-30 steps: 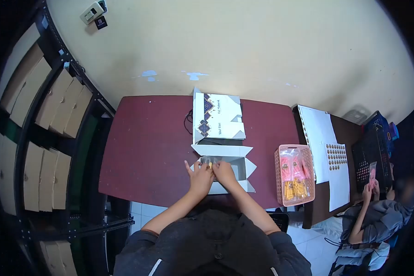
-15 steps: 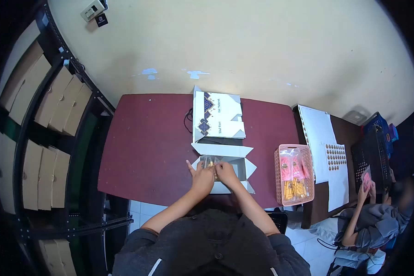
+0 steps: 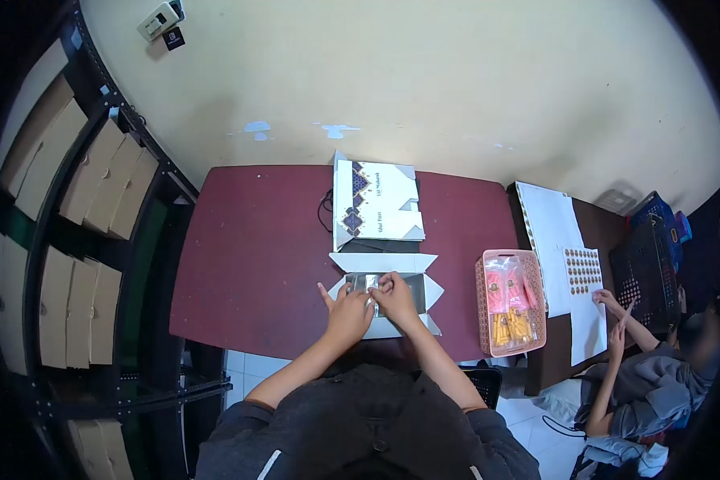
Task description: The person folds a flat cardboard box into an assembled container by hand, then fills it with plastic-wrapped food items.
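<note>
An open white box (image 3: 384, 262) with its flaps spread lies at the table's front edge. Inside its left part is a small clear packet (image 3: 365, 282), its contents hard to make out. My left hand (image 3: 349, 312) is at the packet's near side, thumb stretched out to the left and the other fingers against the packet. My right hand (image 3: 395, 299) pinches the packet's right side, its fingertips close to those of my left hand.
Printed white boxes (image 3: 386, 200) lie behind the open box. A pink basket (image 3: 482, 308) of pink and yellow packets stands right. A co-worker (image 3: 644, 376) sits by a side table with sticker sheets (image 3: 584, 270). Shelves (image 3: 96, 240) stand left.
My right hand's fingers have shifted slightly up over the packet. The co-worker's hands have parted and one has moved to the sticker sheet; the pink packet they held is no longer visible there.
</note>
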Available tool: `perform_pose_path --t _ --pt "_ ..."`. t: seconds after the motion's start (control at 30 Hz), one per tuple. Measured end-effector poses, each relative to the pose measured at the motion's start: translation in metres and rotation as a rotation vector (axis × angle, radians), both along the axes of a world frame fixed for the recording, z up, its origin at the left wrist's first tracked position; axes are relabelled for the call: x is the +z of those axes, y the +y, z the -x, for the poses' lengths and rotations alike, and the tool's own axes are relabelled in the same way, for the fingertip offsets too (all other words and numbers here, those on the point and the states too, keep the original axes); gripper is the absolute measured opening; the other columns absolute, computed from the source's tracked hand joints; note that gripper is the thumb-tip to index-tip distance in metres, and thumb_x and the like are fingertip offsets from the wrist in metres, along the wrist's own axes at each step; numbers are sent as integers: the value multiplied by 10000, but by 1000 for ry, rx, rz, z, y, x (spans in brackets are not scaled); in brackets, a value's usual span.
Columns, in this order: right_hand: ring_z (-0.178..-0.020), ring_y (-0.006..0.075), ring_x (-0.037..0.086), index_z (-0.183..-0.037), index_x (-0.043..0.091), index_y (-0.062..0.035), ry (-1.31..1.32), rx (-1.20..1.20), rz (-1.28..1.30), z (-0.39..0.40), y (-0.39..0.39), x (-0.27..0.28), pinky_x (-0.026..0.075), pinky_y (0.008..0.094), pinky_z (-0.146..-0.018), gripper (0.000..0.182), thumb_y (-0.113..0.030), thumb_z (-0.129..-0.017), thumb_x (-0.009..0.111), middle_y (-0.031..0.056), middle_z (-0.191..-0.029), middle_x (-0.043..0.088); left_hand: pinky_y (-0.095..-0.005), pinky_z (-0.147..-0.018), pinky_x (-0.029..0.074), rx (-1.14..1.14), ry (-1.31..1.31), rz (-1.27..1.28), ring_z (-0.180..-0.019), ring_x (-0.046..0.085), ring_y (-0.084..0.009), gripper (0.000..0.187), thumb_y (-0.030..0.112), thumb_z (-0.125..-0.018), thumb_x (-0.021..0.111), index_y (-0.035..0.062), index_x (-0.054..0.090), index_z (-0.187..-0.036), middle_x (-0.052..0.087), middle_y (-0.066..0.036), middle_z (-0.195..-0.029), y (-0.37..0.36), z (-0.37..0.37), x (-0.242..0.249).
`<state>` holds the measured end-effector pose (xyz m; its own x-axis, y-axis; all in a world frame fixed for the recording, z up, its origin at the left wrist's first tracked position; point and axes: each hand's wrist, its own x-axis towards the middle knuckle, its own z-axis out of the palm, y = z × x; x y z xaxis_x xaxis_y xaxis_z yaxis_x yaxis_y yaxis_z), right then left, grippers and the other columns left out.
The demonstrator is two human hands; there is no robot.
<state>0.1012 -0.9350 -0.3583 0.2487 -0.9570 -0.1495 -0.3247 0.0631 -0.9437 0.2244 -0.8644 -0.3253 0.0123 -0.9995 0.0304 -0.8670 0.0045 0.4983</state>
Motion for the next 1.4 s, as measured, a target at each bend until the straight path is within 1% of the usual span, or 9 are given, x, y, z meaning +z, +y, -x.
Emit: perform_pose_path --t 0.2,0.53,0.6,0.97,1.07,1.17,1.2,1.23,1.4 --pt "-565 88 459 -870 526 -12 95 -42 160 6 -1 -11 399 252 -504 292 -184 -736 720 26 -655 503 -714 -970 -25 5 -11 48 -1179 424 -342 272 249 -854 519 91 637 -1042 617 -77 -1077 1 0 5" --pt "-561 72 438 -785 528 -14 68 -82 93 8 -2 -6 377 237 -507 220 -171 -777 682 6 -625 494 -709 -973 -33 36 -24 132 -1191 413 -339 245 241 -843 531 87 640 -999 602 -84 -1068 2 -1 11" --pt "-530 143 485 -746 522 -3 74 -111 154 8 -2 -4 401 293 -501 235 -194 -793 651 63 -587 524 -707 -975 -40 36 -30 129 -1193 410 -343 256 249 -841 536 97 643 -1016 600 -81 -1084 2 -2 11" --pt "-536 119 476 -754 534 1 36 -92 157 11 1 -9 392 275 -501 233 -197 -824 636 55 -603 534 -703 -978 -46 47 -44 149 -1203 399 -348 268 262 -845 529 102 644 -1027 602 -73 -1088 5 -1 13" --pt "-538 111 471 -754 534 1 32 -89 157 15 5 -5 393 269 -506 227 -191 -827 633 50 -607 534 -700 -984 -30 15 -35 59 -1210 389 -355 363 266 -848 525 106 564 -1172 551 -105 -1177 6 2 19" --pt "-548 96 466 -758 534 1 9 -88 134 23 7 5 395 262 -512 218 -181 -835 626 39 -615 531 -671 -1007 76 -2 90 110 -1244 340 -380 639 276 -872 500 140 213 -1426 346 -198 -1353 3 10 20" --pt "-554 88 464 -762 534 1 -27 -77 100 25 9 8 397 258 -515 211 -175 -839 621 32 -621 531 -671 -1007 76 -4 88 107 -1244 340 -380 639 276 -872 500 140 213 -1426 346 -198 -1353 2 13 21" --pt "-568 29 391 -766 528 -25 -101 -106 107 26 11 10 343 197 -505 189 -166 -854 619 -43 -627 469 -651 -1017 94 0 162 129 -1246 332 -393 635 278 -878 491 135 207 -1428 327 -210 -1363 1 16 22" --pt "-569 25 404 -789 522 -24 -95 -174 131 47 16 20 350 196 -514 195 -179 -863 614 -40 -629 485 -555 -1038 195 -87 242 176 -1254 309 -426 621 284 -893 473 111 207 -1426 286 -244 -1381 -7 28 25"
